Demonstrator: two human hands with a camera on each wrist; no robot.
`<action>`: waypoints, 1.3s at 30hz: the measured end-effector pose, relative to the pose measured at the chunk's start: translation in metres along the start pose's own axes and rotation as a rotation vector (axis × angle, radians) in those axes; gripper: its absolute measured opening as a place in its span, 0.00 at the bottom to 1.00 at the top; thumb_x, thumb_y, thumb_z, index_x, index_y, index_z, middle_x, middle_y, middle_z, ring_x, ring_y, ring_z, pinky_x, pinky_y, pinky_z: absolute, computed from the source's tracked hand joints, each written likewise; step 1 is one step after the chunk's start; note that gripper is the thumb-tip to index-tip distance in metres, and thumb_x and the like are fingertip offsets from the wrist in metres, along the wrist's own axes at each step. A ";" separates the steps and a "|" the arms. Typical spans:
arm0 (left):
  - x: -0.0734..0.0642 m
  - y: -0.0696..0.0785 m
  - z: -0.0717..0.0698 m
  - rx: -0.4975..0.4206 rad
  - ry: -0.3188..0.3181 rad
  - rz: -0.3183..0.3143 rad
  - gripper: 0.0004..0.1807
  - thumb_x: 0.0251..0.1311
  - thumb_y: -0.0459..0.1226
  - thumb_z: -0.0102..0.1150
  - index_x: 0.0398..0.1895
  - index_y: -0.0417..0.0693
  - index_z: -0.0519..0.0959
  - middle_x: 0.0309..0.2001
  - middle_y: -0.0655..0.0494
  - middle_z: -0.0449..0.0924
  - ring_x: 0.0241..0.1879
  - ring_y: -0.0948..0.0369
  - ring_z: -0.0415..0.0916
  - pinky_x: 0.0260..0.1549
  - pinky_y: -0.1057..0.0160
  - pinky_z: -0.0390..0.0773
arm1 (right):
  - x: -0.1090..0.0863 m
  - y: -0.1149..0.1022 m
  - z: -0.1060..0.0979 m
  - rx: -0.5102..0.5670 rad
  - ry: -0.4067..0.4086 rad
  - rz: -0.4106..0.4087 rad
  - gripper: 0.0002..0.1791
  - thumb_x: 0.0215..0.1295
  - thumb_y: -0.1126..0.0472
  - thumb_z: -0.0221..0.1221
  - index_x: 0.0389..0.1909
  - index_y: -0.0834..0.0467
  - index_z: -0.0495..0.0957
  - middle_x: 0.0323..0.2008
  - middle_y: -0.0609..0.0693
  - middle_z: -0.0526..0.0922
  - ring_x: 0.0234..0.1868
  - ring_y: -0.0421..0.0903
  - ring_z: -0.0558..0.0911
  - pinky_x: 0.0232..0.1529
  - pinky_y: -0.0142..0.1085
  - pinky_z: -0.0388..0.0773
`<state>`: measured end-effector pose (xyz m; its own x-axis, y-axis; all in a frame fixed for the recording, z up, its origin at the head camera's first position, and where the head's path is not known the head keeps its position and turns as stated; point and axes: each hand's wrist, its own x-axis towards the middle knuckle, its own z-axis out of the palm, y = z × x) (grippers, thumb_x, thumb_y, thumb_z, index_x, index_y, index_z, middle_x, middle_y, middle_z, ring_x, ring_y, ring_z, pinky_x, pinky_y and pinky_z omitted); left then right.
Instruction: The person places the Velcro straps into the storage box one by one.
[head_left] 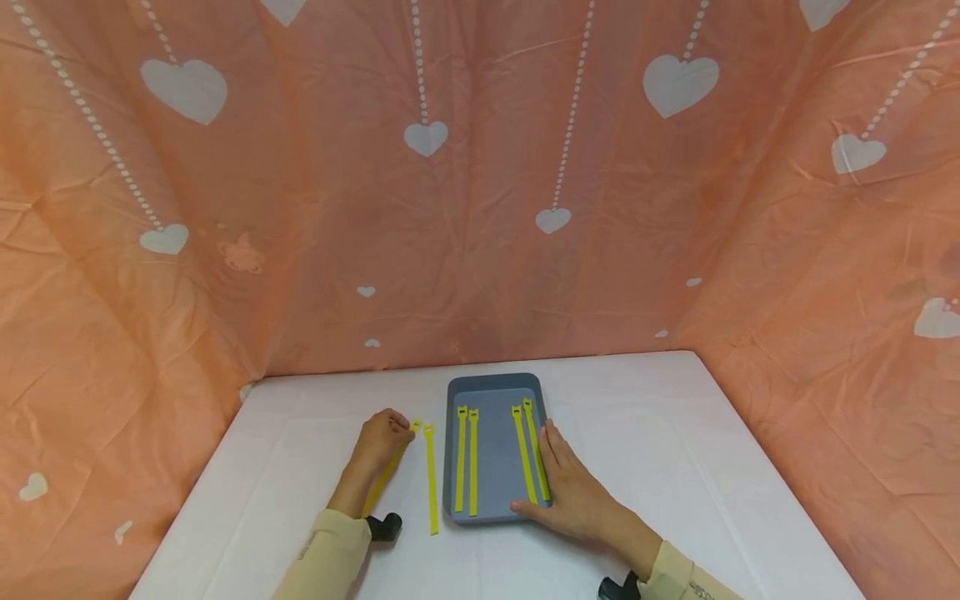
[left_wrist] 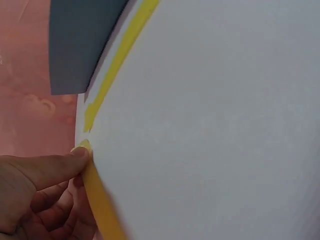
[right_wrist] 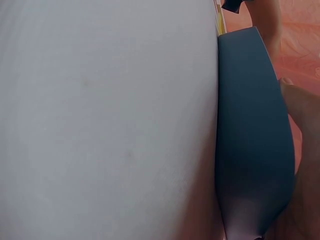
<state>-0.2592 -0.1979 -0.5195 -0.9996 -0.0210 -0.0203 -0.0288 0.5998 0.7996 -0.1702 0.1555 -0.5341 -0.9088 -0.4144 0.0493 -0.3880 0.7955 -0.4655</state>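
Note:
My left hand [head_left: 385, 435] pinches the slotted head of a yellow cable tie strap [left_wrist: 100, 200] between thumb and fingertips; the strap hangs down beside the wrist, partly hidden by the arm. Just right of that hand, a second yellow strap [head_left: 431, 487] lies on the table. A blue-grey tray [head_left: 495, 442] holds several like straps: a pair at its left [head_left: 473, 467] and a pair at its right [head_left: 521, 454]. With straight fingers, my right hand [head_left: 573, 492] rests along the tray's right wall, its thumb reaching over the near right corner.
A white cloth covers the table [head_left: 675, 433]. Around its back and sides hangs an orange-pink curtain [head_left: 480, 292] printed with pale hearts. Black wrist devices sit at the left wrist [head_left: 386, 527] and right wrist [head_left: 619, 587].

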 end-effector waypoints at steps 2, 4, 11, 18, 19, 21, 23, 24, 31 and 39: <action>-0.001 0.000 -0.002 -0.005 -0.009 -0.010 0.07 0.64 0.28 0.69 0.40 0.33 0.83 0.37 0.44 0.83 0.37 0.54 0.78 0.36 0.61 0.78 | 0.000 0.000 0.000 -0.002 0.001 -0.001 0.71 0.65 0.22 0.60 0.85 0.70 0.41 0.86 0.66 0.35 0.87 0.60 0.41 0.83 0.56 0.53; -0.001 0.000 -0.004 0.011 -0.012 -0.008 0.06 0.64 0.29 0.70 0.39 0.33 0.85 0.36 0.45 0.84 0.36 0.55 0.78 0.35 0.62 0.77 | 0.000 0.000 0.000 -0.008 0.002 -0.002 0.71 0.65 0.21 0.60 0.85 0.70 0.41 0.86 0.65 0.35 0.87 0.60 0.41 0.83 0.55 0.53; -0.001 0.000 -0.013 0.078 -0.009 0.030 0.05 0.67 0.33 0.70 0.38 0.37 0.88 0.33 0.50 0.85 0.33 0.57 0.77 0.34 0.62 0.77 | 0.001 0.002 0.001 -0.013 -0.007 0.006 0.72 0.65 0.20 0.59 0.85 0.69 0.40 0.87 0.64 0.34 0.87 0.59 0.41 0.84 0.54 0.52; -0.002 0.007 -0.026 0.023 -0.041 0.014 0.08 0.72 0.34 0.67 0.44 0.35 0.84 0.36 0.47 0.86 0.29 0.58 0.82 0.28 0.62 0.82 | 0.001 0.001 -0.001 0.013 -0.011 0.009 0.71 0.65 0.21 0.59 0.85 0.69 0.40 0.87 0.63 0.33 0.87 0.59 0.41 0.84 0.56 0.52; -0.003 0.009 -0.027 0.027 -0.044 0.022 0.08 0.73 0.34 0.67 0.45 0.35 0.84 0.36 0.46 0.86 0.28 0.58 0.83 0.28 0.62 0.82 | 0.001 0.001 -0.001 0.015 -0.012 0.009 0.71 0.65 0.21 0.59 0.85 0.69 0.39 0.87 0.63 0.33 0.87 0.59 0.41 0.84 0.56 0.52; -0.004 0.013 -0.030 0.037 -0.038 0.035 0.09 0.73 0.35 0.67 0.45 0.36 0.84 0.37 0.46 0.87 0.28 0.58 0.83 0.28 0.62 0.81 | 0.001 0.001 -0.001 0.017 -0.013 0.009 0.71 0.65 0.21 0.59 0.85 0.69 0.39 0.87 0.63 0.33 0.87 0.59 0.40 0.84 0.56 0.52; -0.005 0.017 -0.032 0.038 -0.033 0.045 0.09 0.73 0.35 0.66 0.45 0.36 0.84 0.38 0.45 0.88 0.29 0.57 0.84 0.29 0.62 0.82 | 0.001 0.001 -0.001 0.016 -0.015 0.009 0.71 0.65 0.20 0.59 0.85 0.69 0.39 0.87 0.63 0.33 0.87 0.59 0.40 0.84 0.56 0.52; -0.006 0.019 -0.033 0.042 -0.029 0.053 0.09 0.73 0.35 0.67 0.45 0.36 0.84 0.39 0.45 0.88 0.30 0.57 0.85 0.30 0.62 0.83 | 0.001 0.001 -0.001 0.015 -0.014 0.009 0.71 0.65 0.20 0.59 0.85 0.69 0.39 0.87 0.63 0.33 0.87 0.59 0.40 0.84 0.56 0.52; -0.008 0.028 -0.036 0.035 -0.018 0.095 0.09 0.73 0.34 0.66 0.46 0.35 0.84 0.39 0.44 0.90 0.36 0.52 0.89 0.32 0.59 0.86 | 0.001 0.002 0.001 0.007 -0.010 0.006 0.71 0.65 0.20 0.59 0.85 0.69 0.40 0.87 0.63 0.33 0.87 0.59 0.40 0.84 0.55 0.52; -0.013 0.046 -0.042 -0.014 0.003 0.100 0.09 0.73 0.34 0.66 0.46 0.35 0.83 0.39 0.42 0.91 0.38 0.44 0.90 0.30 0.64 0.85 | 0.001 0.002 0.001 0.006 -0.011 0.006 0.71 0.65 0.20 0.59 0.85 0.69 0.40 0.87 0.63 0.33 0.87 0.59 0.41 0.84 0.55 0.52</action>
<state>-0.2474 -0.2033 -0.4575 -0.9975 0.0355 0.0617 0.0707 0.5878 0.8059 -0.1719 0.1559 -0.5361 -0.9095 -0.4141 0.0368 -0.3812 0.7954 -0.4713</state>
